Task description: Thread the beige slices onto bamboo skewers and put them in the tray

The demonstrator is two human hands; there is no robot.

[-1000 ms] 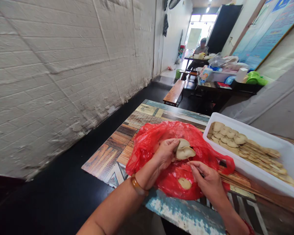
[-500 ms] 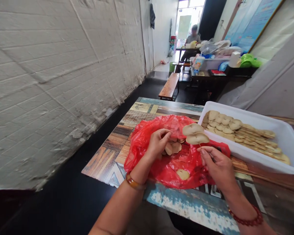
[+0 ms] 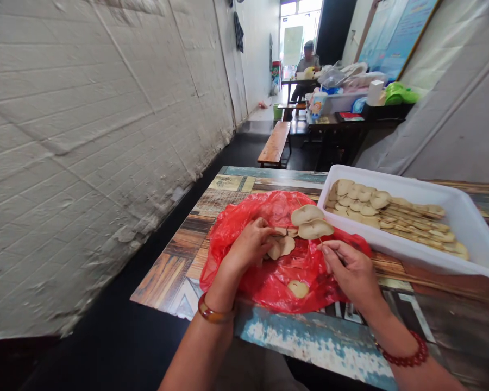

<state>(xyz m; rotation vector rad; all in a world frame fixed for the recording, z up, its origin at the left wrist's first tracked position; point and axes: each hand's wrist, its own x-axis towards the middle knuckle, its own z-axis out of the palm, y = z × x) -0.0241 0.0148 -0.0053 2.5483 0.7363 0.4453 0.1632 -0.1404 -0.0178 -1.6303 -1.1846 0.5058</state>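
Observation:
Between the thumb and fingers of my right hand point(image 3: 348, 269) is a thin bamboo skewer point(image 3: 320, 240). Two pale, flat, round slices point(image 3: 315, 228) are threaded on it, one above the other, over the red plastic bag point(image 3: 244, 217). My left hand point(image 3: 250, 241) is down at a small pile of similar slices point(image 3: 286, 246) on the bag. Its fingers are curled closed at the pile's left side, and their tips are hidden. A single loose slice point(image 3: 298, 288) lies on the bag nearer to me.
A white plastic tub point(image 3: 472, 220) at the right holds rows of skewered slices point(image 3: 395, 214). Bare skewers point(image 3: 427, 279) lie on the patterned table point(image 3: 175, 260). Beyond are a wooden bench point(image 3: 276, 142), a cluttered table point(image 3: 330, 120) and a seated person point(image 3: 307, 62). A wall runs along the left.
My left hand has moved lower and its fingers have curled in at the pile. My right hand still holds the skewer with two slices. The whole view has shifted slightly.

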